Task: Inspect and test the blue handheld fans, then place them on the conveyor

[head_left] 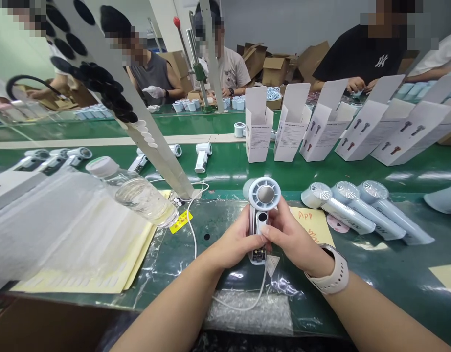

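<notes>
At the lower centre of the frame, the left hand (235,242) and right hand (291,237) together clasp the handle of a small white handheld fan (262,210), round head upward, above a green mat (375,264).

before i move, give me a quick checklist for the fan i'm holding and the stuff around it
1. Grip: left hand and right hand both hold the handheld fan by its handle: ok.
2. White cable seated in the fan's base: cannot tell.
3. Fan head unobstructed: ok.
4. Water bottle capped, lying apart from the fan: ok.
5. Three blue fans lying apart from the right hand: ok.
</notes>
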`<state>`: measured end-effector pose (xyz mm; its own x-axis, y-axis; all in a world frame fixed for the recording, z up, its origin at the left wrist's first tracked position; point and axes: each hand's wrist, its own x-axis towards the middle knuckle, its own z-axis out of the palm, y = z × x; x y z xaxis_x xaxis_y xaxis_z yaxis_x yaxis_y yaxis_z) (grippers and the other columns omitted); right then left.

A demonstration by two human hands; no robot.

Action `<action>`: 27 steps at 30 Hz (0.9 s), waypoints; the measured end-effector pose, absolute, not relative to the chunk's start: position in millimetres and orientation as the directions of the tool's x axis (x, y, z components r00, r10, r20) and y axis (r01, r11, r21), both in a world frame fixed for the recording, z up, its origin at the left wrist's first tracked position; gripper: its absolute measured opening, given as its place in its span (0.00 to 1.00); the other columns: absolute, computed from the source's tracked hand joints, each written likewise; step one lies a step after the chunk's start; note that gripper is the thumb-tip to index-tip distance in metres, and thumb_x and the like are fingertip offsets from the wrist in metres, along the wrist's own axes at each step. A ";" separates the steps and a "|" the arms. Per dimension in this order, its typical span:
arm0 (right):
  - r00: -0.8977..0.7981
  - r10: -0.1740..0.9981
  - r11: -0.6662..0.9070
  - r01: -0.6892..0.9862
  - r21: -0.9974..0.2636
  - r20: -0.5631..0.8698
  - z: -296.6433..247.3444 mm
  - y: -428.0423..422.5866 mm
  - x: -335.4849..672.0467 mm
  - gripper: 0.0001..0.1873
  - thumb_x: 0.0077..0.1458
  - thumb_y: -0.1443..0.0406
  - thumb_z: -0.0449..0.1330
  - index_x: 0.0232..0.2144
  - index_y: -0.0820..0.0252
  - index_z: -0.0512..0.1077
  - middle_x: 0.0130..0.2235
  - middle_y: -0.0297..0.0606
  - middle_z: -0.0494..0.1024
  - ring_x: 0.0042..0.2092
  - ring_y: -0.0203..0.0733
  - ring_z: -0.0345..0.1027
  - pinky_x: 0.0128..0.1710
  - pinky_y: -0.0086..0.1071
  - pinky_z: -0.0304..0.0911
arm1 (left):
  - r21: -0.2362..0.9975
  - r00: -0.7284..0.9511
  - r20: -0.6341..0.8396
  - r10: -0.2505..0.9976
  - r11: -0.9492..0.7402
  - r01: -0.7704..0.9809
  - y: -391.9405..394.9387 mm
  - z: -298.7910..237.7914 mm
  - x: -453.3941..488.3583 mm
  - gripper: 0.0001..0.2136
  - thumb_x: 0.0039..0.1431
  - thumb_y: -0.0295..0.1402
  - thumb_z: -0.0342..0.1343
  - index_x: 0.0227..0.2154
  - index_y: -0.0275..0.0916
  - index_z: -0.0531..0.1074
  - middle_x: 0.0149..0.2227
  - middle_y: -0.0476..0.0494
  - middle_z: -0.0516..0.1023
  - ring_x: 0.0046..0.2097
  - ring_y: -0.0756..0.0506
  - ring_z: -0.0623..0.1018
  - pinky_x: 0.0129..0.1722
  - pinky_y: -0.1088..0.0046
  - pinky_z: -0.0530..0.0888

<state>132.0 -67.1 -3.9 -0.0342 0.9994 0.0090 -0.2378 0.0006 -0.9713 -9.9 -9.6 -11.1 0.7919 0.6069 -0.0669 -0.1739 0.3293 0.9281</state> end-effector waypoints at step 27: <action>-0.080 0.992 -0.116 -0.332 -0.936 -0.095 -1.0 -64.6 139.2 0.47 0.55 0.55 0.66 0.67 0.43 0.43 0.46 0.39 0.71 0.22 0.29 0.59 0.16 0.27 0.55 | 0.850 0.869 -0.015 0.494 0.464 -0.249 -11.1 -7.3 -8.8 0.22 0.53 0.39 0.62 0.48 0.40 0.62 0.35 0.45 0.74 0.31 0.46 0.78 0.32 0.67 0.73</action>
<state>139.2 -64.6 -1.0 -0.0800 0.9923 -0.0948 -0.3319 -0.1162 -0.9361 -8.8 -11.1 -7.3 0.8691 0.4945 -0.0148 -0.2493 0.4636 0.8503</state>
